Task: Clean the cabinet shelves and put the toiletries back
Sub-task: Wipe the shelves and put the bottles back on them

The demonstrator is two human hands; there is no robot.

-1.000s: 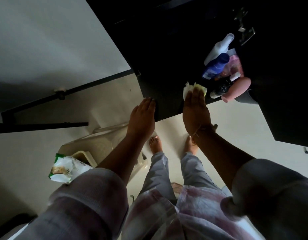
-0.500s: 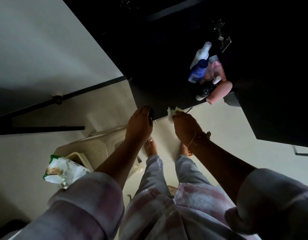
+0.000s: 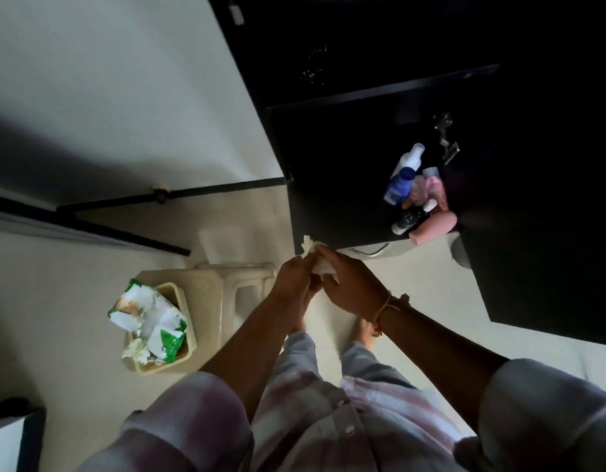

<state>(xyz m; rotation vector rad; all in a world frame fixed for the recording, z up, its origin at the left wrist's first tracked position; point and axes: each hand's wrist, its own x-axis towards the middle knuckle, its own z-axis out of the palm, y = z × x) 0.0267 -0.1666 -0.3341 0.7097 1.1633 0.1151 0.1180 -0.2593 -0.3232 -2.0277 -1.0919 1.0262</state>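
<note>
A dark cabinet shelf (image 3: 335,185) stretches ahead of me. Several toiletries stand bunched at its right end: a white spray bottle (image 3: 408,159), a blue bottle (image 3: 399,185), a pink bottle (image 3: 435,225) and a small dark bottle (image 3: 406,221). A crumpled white wipe (image 3: 320,264) is held in front of the shelf's edge. My left hand (image 3: 294,277) and my right hand (image 3: 354,287) both grip it, pressed together below the shelf.
A cream bin (image 3: 165,332) on the floor at the left holds a green-and-white wipes packet (image 3: 148,315) and used tissue. A cream plastic stool (image 3: 226,284) stands beside it. The open dark cabinet door (image 3: 540,233) hangs at the right.
My right hand drew the wipe back off the shelf to its edge. My left hand left the shelf edge and joined it on the wipe. The view tilted down towards the floor.
</note>
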